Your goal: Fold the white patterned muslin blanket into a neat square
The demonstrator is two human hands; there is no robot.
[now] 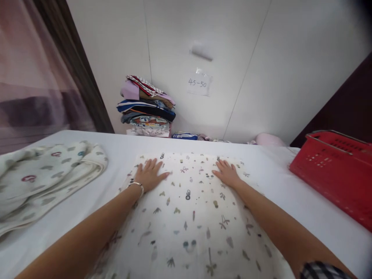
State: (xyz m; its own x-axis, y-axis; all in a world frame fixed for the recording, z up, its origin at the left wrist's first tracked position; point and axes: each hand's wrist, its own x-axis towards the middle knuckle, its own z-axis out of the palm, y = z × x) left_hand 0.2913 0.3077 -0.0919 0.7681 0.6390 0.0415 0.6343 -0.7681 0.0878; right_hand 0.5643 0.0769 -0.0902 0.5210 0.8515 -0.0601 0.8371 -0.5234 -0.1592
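A white cloth (pixel 180 209) printed with small plants and other little figures lies spread over the white table, running from near its middle down toward me. My left hand (pixel 150 175) rests flat on the cloth's far left part, fingers spread, a bracelet (pixel 138 186) on its wrist. On the far right part, my right hand (pixel 228 173) also presses flat with its fingers apart. Neither hand grips anything. The cloth's near end runs out of view at the bottom.
To the left lies a folded whitish cloth (pixel 52 174) with grey and red prints. A red plastic basket (pixel 334 174) stands on the right of the white table (pixel 116 147). Behind rises a stack of folded clothes (pixel 147 106). A paper (pixel 199 83) reading "45-50" hangs on the wall.
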